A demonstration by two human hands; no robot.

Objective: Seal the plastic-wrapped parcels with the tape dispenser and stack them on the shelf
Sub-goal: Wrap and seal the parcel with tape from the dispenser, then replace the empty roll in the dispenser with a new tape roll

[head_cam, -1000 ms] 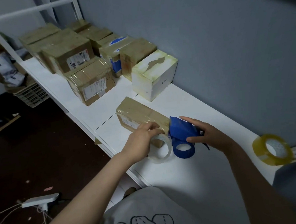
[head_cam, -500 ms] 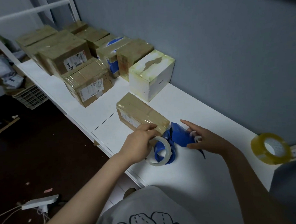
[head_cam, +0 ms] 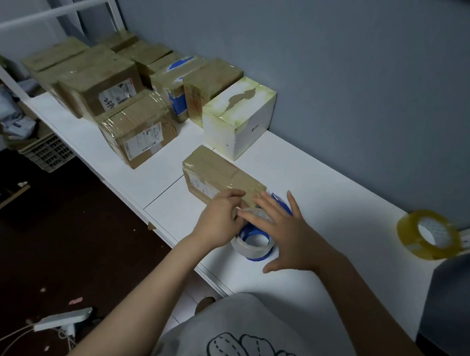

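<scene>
Left hand (head_cam: 219, 220): my fingers are curled, seemingly pinching the tape roll (head_cam: 238, 245).
Parcel (head_cam: 218, 174): on the white shelf (head_cam: 325, 200), touching my left fingertips.
Tape dispenser (head_cam: 248, 229): blue, beneath both hands.
Right hand (head_cam: 283, 232): my fingers are straight and spread over it.

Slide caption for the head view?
Left hand and right hand meet over the blue plastic tape dispenser beside a tape-wrapped brown cardboard parcel on the white shelf.
</scene>
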